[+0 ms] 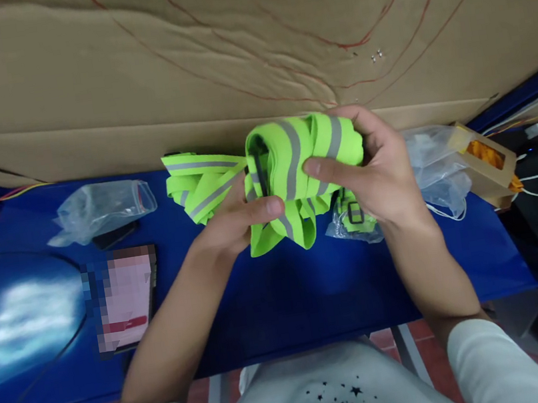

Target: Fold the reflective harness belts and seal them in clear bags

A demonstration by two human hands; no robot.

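A folded bundle of neon-green reflective straps [296, 150] with grey stripes is held up between both hands above the blue table. My left hand [235, 216] grips its lower left side, thumb across the front. My right hand [375, 165] wraps the right end, its thumb pressed on the front face. Loops of strap hang below the bundle. Behind my left hand, more green reflective straps [200, 181] lie near the cardboard. Beneath my right hand, a clear bag [353, 226] with green strap and a black buckle rests on the table, partly hidden.
A clear plastic bag [103, 209] and a phone or tablet [126, 297] with a blurred screen lie on the left of the blue table [286, 313]. Clear bags [435, 163] and a small cardboard box [488, 162] are at the right. A tall cardboard panel [128, 67] stands behind.
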